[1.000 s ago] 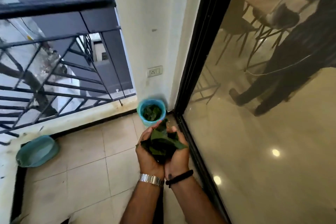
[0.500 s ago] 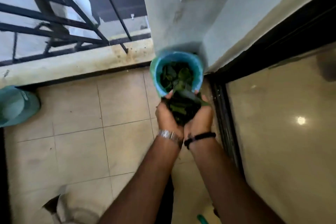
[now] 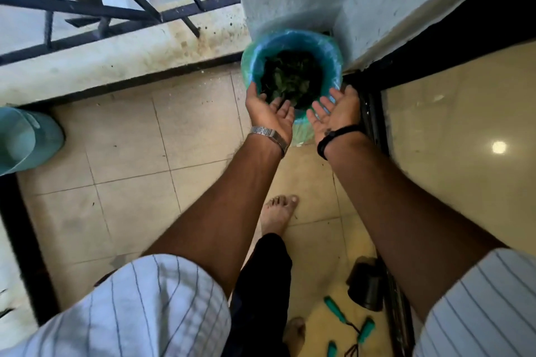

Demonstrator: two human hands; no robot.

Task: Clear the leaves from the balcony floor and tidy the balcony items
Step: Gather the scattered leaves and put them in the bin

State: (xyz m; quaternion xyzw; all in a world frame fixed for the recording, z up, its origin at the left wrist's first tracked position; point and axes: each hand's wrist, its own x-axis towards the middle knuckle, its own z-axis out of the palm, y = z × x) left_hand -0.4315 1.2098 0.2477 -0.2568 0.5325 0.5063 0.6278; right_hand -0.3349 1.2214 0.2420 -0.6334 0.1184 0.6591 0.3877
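Leaves (image 3: 291,76) now in bin (image 3: 330,48), both hands empty, apart.

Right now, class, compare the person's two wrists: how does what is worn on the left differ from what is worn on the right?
The left hand has a wide, silvery metal-link watch band at its wrist; the right hand has a thin black cord bracelet. The metal band shines; the black cord looks matte. Shared: both hands are open, palms up, holding nothing, at the near rim of the blue-lined bin of leaves.
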